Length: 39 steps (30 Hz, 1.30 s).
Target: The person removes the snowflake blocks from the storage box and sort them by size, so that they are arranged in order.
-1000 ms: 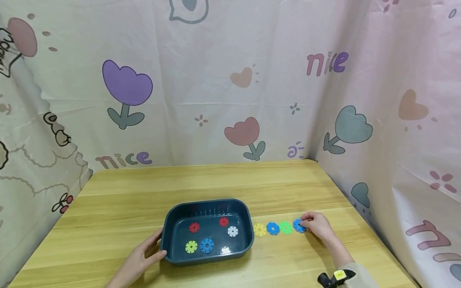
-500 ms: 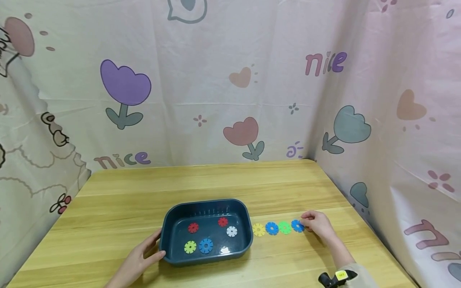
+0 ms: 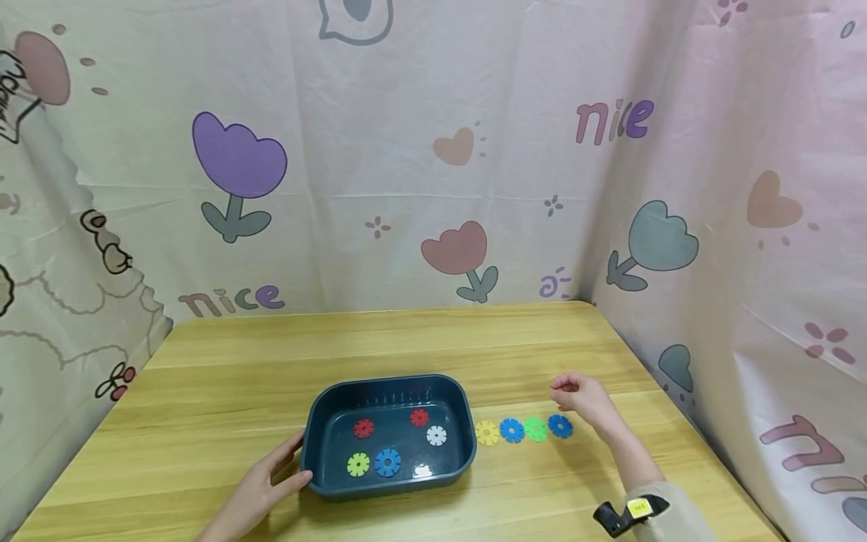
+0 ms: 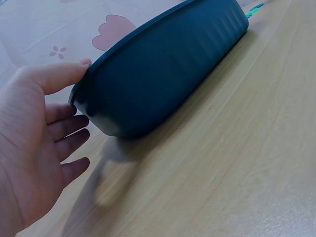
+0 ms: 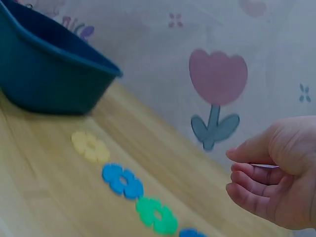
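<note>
Blue disc (image 3: 560, 426) lies flat on the counter (image 3: 528, 497) at the right end of a row of four, just beside a green disc (image 3: 536, 430). A second blue disc (image 3: 512, 430) and a yellow disc (image 3: 487, 433) continue the row toward the tray (image 3: 389, 491). The right hand (image 3: 588, 399) hangs above the counter near the end disc, fingers loosely curled, thumb apart from the fingertips, holding nothing. The left hand (image 3: 260, 485) is loosely spread, touching the tray's left end. Inside lie two red discs (image 3: 363, 428), a white disc (image 3: 436, 436), a yellow-green disc (image 3: 358, 464) and a larger blue disc (image 3: 387, 463). Behind hangs a printed cloth (image 3: 352, 150).
</note>
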Each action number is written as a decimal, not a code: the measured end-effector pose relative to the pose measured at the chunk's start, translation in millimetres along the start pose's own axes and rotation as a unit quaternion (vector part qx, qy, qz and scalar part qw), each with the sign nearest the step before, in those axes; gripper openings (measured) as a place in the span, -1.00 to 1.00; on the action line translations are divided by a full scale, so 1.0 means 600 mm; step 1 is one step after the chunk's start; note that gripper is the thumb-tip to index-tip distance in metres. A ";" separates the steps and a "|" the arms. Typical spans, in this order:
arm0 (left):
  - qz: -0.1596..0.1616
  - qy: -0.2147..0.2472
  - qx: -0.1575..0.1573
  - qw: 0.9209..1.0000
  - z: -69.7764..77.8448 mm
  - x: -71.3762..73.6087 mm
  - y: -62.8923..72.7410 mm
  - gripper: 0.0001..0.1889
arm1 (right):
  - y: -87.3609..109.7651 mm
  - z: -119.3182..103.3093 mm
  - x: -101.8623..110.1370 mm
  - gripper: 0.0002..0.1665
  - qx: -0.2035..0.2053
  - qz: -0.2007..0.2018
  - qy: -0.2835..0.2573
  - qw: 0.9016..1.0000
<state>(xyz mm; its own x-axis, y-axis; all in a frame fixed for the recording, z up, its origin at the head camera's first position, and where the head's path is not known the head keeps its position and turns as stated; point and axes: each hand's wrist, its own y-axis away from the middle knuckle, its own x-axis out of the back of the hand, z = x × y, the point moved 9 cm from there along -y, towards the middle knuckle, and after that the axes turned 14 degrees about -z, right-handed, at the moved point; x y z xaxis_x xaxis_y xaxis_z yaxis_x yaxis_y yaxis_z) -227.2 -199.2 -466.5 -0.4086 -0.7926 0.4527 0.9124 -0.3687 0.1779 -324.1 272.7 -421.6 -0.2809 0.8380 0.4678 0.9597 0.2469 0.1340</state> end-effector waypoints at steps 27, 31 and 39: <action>-0.001 -0.011 -0.002 1.000 0.003 0.001 0.002 -0.28 | -0.055 -0.203 -0.249 -0.78 0.124 -0.207 0.013 0.970; 0.000 -0.013 0.004 1.000 0.002 0.002 0.001 -0.28 | -0.059 -0.211 -0.293 -0.81 0.124 -0.231 0.022 0.965; 0.000 -0.007 0.007 1.000 0.003 0.001 0.000 -0.27 | -0.063 -0.199 -0.369 -0.72 0.110 -0.282 0.032 0.953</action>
<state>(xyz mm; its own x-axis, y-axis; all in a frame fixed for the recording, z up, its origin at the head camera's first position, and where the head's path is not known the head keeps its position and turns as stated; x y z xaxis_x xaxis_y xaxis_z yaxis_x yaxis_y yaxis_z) -227.2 -199.1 -464.7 -0.4078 -0.7859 0.4647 0.9128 -0.3619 0.1890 -298.0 19.8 -425.7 -0.7438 0.5127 0.4287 0.6307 0.7508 0.1962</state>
